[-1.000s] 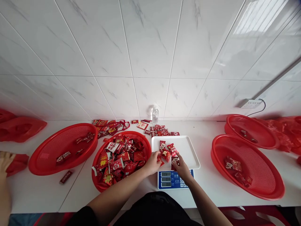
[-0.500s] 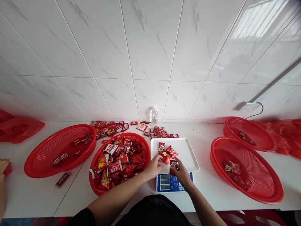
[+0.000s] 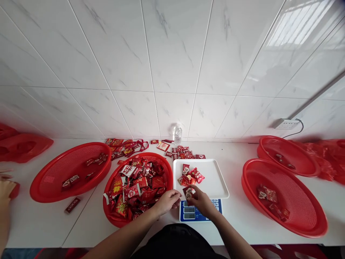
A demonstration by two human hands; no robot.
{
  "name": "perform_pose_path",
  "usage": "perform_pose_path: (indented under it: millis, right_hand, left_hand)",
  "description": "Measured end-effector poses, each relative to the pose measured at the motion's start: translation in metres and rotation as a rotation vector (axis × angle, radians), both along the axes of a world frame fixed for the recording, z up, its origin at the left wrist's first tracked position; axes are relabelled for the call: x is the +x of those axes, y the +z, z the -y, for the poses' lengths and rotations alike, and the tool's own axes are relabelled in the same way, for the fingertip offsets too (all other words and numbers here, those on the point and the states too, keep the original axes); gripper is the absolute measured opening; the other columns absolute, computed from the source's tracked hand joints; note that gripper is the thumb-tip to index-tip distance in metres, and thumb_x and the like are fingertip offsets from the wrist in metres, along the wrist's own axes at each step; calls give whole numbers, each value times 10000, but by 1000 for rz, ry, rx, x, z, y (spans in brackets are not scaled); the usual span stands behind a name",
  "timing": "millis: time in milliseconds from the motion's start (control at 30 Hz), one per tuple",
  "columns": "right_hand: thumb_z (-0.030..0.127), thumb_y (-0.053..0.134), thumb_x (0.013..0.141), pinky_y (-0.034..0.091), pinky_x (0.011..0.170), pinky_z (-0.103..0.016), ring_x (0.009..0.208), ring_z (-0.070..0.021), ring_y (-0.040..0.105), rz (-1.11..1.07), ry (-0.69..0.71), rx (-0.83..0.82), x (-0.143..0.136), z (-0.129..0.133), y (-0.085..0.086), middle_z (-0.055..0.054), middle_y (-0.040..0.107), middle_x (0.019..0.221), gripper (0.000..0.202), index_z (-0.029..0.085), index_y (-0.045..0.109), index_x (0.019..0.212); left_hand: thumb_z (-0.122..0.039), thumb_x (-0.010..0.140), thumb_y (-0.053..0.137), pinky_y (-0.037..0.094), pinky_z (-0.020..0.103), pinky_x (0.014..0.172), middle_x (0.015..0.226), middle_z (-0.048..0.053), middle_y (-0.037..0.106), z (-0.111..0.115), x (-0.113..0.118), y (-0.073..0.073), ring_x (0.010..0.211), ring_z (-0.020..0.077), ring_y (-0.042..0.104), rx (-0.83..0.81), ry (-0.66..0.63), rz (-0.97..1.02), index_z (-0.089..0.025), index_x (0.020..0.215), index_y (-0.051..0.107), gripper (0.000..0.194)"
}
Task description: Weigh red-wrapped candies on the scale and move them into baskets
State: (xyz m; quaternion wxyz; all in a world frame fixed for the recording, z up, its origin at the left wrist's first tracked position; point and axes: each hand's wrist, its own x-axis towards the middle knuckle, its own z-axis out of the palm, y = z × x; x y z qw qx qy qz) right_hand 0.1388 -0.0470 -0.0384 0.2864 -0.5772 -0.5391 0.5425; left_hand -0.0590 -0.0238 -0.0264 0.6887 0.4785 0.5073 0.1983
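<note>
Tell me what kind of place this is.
Probably a small packing room: a digital scale, a red basket heaped with wrapped snacks and red plastic bags share one long white counter.

the left arm [image 3: 126, 231] and the right arm [image 3: 235, 238] are bare and reach up and in. the hands are near each other but do not touch. the left hand [image 3: 167, 202] is bent and loose. the right hand [image 3: 198, 200] makes a pinch, pointing left.
</note>
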Motion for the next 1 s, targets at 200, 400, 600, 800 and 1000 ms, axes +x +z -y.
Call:
perform_pose_path:
  millis: [200,400,600,800,1000]
  right_hand:
    - [352,536,739,419,616,-301,688,-204,619,278,-116,-1,49,-11,-5,-22,689,800,455,244,521,1181]
    - [441,614,719,479,645,-310,711,-205,647,-114,21,-54,23,-1,10,-29,690,768,382,187,582,1002]
    - [467,578,778,494,712,-350,773,-209,632,-114,166,73,-17,-1,19,-42,680,825,445,209,565,1140]
    - [515,510,802,240,1039,-530,1361,-298,181,593,-36,389,-7,-36,0,-75,312,1450,579,301,405,1329]
    - [736,415,722,21,1004,-665,1377,-362,-44,968,117,214,-25,-69,-21,-25,57,1538,781,422,187,1400]
  left_hand:
    - [-514,702,614,449,268,657,784,10,640,9,-13,-1,675,128,579,-51,56,-33,-179,875,575,379]
    - [-520,703,634,466,273,689,865,33,658,15,-6,10,771,155,607,-102,47,52,-186,1034,584,473]
    - [-475,751,626,472,257,701,873,51,677,9,3,16,757,146,627,-87,113,174,-154,962,613,384]
    - [-445,837,526,508,289,740,863,82,672,-8,-27,16,748,152,645,-255,584,285,-155,951,552,313]
    - [-335,787,620,516,262,699,818,71,669,-3,-47,15,707,141,643,-317,603,275,-155,988,553,278]
